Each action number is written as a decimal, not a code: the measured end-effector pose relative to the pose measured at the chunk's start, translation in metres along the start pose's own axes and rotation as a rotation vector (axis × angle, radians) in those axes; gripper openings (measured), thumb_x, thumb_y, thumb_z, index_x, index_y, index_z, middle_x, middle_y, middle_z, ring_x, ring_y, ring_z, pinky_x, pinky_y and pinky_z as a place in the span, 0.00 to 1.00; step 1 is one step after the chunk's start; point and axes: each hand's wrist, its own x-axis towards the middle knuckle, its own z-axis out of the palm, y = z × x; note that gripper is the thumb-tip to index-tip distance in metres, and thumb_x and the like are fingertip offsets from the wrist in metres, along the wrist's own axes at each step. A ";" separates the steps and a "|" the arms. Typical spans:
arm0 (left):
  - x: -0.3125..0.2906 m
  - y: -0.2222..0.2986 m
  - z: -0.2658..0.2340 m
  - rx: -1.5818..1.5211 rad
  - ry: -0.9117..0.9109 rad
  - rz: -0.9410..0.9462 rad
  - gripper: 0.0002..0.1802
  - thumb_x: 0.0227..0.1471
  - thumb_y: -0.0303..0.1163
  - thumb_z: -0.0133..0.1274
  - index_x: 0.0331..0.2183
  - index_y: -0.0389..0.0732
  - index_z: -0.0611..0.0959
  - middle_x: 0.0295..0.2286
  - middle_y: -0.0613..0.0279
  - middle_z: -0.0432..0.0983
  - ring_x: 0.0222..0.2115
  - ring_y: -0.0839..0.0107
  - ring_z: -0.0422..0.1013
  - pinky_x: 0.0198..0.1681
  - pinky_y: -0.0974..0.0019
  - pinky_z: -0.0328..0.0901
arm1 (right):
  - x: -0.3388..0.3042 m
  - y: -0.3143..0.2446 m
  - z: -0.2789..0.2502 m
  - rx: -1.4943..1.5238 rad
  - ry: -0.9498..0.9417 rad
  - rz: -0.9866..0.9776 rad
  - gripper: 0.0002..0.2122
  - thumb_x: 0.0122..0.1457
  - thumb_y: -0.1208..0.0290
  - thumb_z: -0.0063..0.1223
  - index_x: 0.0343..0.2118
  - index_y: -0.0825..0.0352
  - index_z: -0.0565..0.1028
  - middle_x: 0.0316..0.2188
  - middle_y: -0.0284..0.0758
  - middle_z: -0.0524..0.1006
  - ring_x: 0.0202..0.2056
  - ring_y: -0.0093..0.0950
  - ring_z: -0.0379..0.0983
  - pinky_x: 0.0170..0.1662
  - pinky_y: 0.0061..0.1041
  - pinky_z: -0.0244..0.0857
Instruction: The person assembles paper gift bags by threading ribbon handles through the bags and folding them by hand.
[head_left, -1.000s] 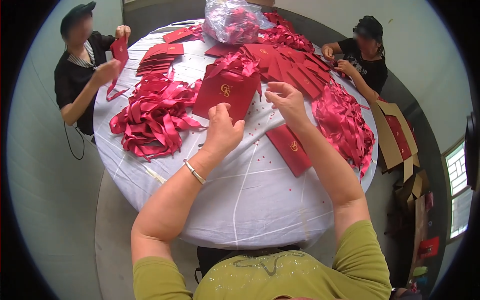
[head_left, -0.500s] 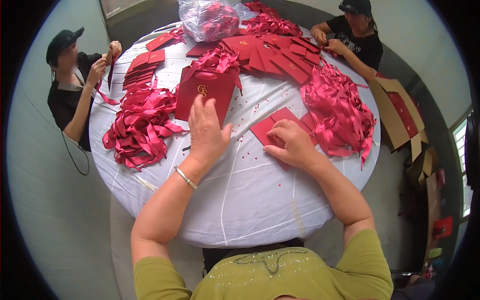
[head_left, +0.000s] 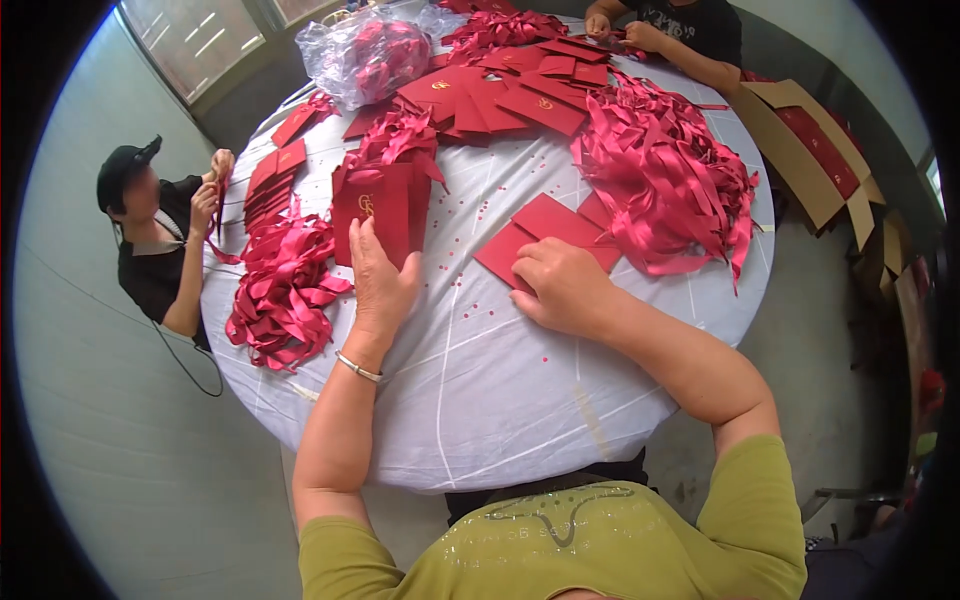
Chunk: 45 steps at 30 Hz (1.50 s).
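My left hand [head_left: 382, 284] rests with its fingers stretched out against a stack of flat red paper pieces [head_left: 388, 188] bearing a gold emblem. They look like folded bags or envelopes; I cannot tell which. Red ribbons [head_left: 402, 132] hang over the top of that stack. Over to the right, my right hand [head_left: 566, 288] has its fingers curled down onto the near left part of another red paper piece [head_left: 550, 215], which lies flat and overlaps others. Its fingertips are partly hidden.
Ribbon heaps lie at left [head_left: 285, 300] and right [head_left: 665, 185]. More red pieces [head_left: 475, 98] and a clear plastic bag [head_left: 365, 60] sit farther back. Small red dots dot the white tablecloth [head_left: 500, 400]. Two people work around it. An open cardboard box [head_left: 765, 100] stands at right.
The view has shifted and turned slightly. My right hand's fingers, raised in a loose curl before, have come down onto the red paper piece. My left hand stays at its stack.
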 end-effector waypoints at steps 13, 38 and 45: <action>0.002 -0.013 -0.011 -0.221 0.073 -0.050 0.39 0.45 0.24 0.57 0.57 0.25 0.61 0.52 0.36 0.65 0.55 0.48 0.63 0.62 0.57 0.55 | -0.007 0.004 -0.005 0.029 0.040 -0.061 0.07 0.46 0.71 0.61 0.27 0.67 0.76 0.29 0.37 0.76 0.35 0.36 0.74 0.38 0.34 0.71; -0.002 0.004 -0.014 -0.110 -0.030 0.063 0.40 0.42 0.19 0.48 0.58 0.25 0.55 0.58 0.33 0.53 0.62 0.43 0.52 0.66 0.54 0.47 | -0.009 -0.002 -0.010 0.001 0.011 -0.182 0.02 0.45 0.77 0.53 0.23 0.66 0.72 0.25 0.36 0.73 0.31 0.35 0.72 0.33 0.32 0.70; -0.004 0.005 -0.013 -0.045 -0.044 0.081 0.41 0.40 0.21 0.52 0.58 0.25 0.57 0.58 0.31 0.52 0.61 0.40 0.52 0.66 0.52 0.48 | -0.011 -0.005 -0.013 0.025 -0.017 -0.184 0.03 0.44 0.77 0.52 0.24 0.66 0.73 0.26 0.36 0.73 0.32 0.35 0.72 0.34 0.32 0.70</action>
